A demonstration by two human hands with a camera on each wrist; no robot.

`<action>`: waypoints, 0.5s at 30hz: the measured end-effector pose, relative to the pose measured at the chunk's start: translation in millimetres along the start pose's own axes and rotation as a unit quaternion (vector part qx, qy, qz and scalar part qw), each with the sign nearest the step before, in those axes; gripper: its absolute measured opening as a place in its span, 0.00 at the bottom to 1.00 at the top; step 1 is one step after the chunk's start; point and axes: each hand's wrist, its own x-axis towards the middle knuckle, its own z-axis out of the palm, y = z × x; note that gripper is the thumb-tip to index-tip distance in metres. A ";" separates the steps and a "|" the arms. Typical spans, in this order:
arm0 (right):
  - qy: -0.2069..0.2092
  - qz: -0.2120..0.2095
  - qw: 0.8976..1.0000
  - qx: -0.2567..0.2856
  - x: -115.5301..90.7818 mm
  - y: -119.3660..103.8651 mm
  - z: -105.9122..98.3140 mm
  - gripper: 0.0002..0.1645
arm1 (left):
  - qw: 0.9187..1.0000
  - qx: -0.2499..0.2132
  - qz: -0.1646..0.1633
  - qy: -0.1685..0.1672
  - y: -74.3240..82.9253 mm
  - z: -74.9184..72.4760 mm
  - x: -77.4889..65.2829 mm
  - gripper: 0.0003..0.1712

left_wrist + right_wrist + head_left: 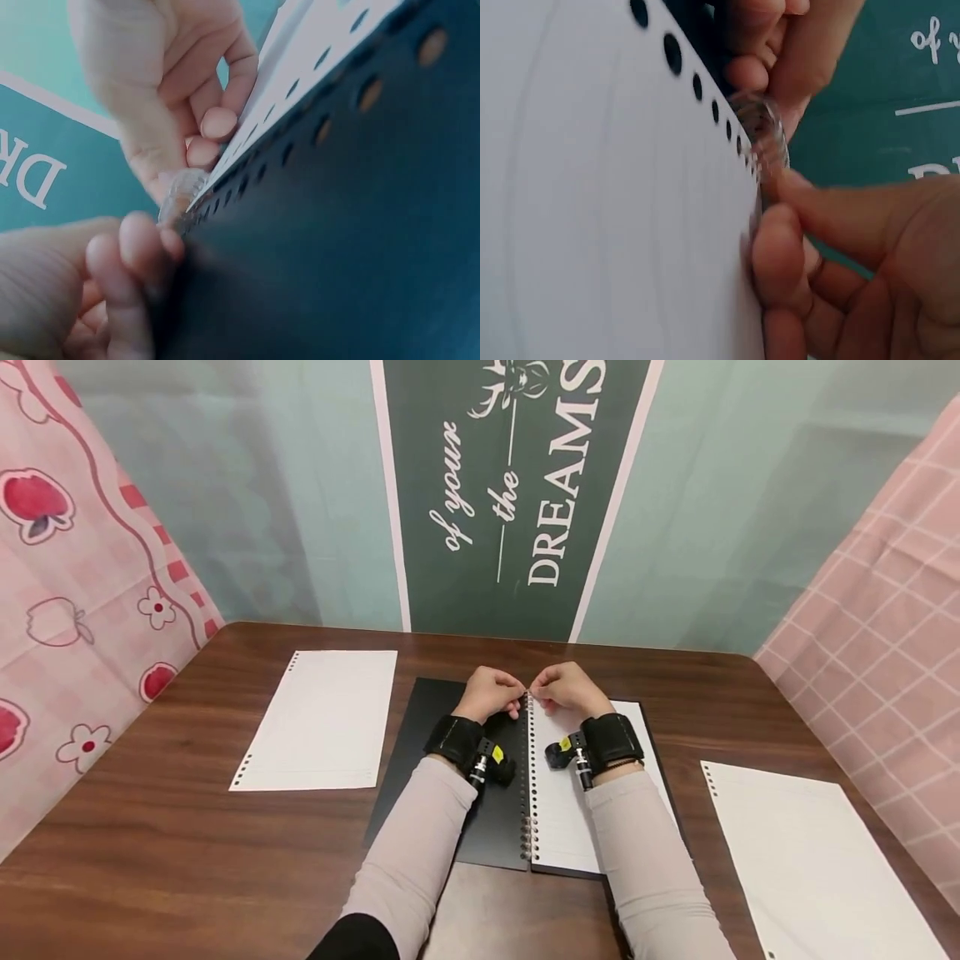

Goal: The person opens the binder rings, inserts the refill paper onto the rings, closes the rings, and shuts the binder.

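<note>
A loose-leaf notebook lies open, with a black cover [491,839] on the left and lined white pages [573,814] on the right. At the far end of its spine, my left hand [489,693] and right hand [567,687] meet around a clear plastic binder-ring strip [182,191]. The left thumb and fingers pinch its cover side. From the page side, the right thumb and forefinger [787,195] pinch the same rings, which pass close by the punched holes. Another clear ring strip [528,839] sits at the near end of the spine.
One punched white sheet [318,718] lies left of the notebook and another punched sheet [810,852] lies to the right, both on the brown wooden table [150,860]. A green and teal cloth [495,602] hangs behind the table's far edge. Patterned pink cloths hang at both sides.
</note>
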 end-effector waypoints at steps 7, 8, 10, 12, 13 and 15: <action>-0.030 0.005 1.000 -0.007 -4.8 5.2 -5.9 0.08 | 0.993 0.087 0.017 -0.080 6.6 -16.7 -9.4 0.05; -0.034 0.003 0.999 -0.015 -5.6 4.4 -7.0 0.07 | 0.988 0.121 0.026 -0.092 9.9 -19.1 -11.4 0.05; -0.045 -0.005 0.999 -0.029 -6.9 2.7 -9.3 0.07 | 0.974 0.187 0.048 -0.116 15.4 -22.3 -13.8 0.05; -0.062 -0.008 0.997 -0.035 -7.9 0.4 -10.8 0.08 | 0.961 0.231 0.060 -0.136 19.4 -23.3 -14.9 0.05; -0.070 -0.009 0.997 -0.035 -8.2 -0.5 -11.3 0.08 | 0.957 0.246 0.063 -0.143 20.3 -23.1 -14.7 0.05; -0.083 -0.008 0.996 -0.039 -8.7 -1.7 -11.8 0.08 | 0.951 0.262 0.067 -0.150 20.1 -21.9 -13.2 0.05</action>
